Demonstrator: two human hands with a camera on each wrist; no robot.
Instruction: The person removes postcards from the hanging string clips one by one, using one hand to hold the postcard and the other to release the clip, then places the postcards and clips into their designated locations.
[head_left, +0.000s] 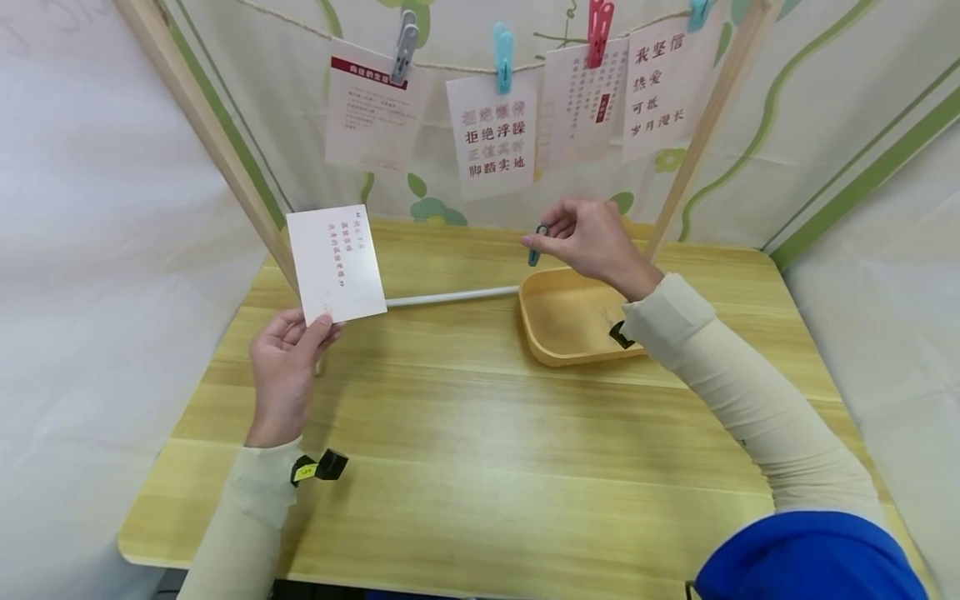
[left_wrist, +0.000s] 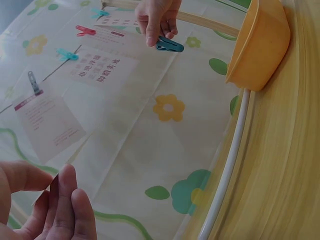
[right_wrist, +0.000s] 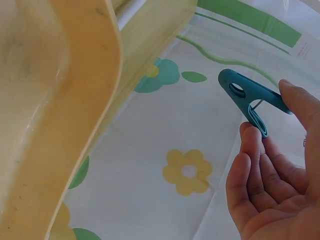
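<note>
Flowered cloth backs a wooden desk, with two wooden posts and a string running across. One of the hands, the left, pinches a printed card low on its edge, in front of the left post; the right grasps a teal clip by its two legs, thumb on one, fingertips on the other, near the tray. That grip looks slight: an uneven squeeze could twist the clip and make it spring loose, perhaps into the tray. With so little of the card held, it could tilt or bend if knocked. Four hanging cards could swing if brushed; grey, red and two blue clips hold them. The tray sits under the right wrist, the right post rises just behind it, and a white rod runs from beside the tray toward the left post.
</note>
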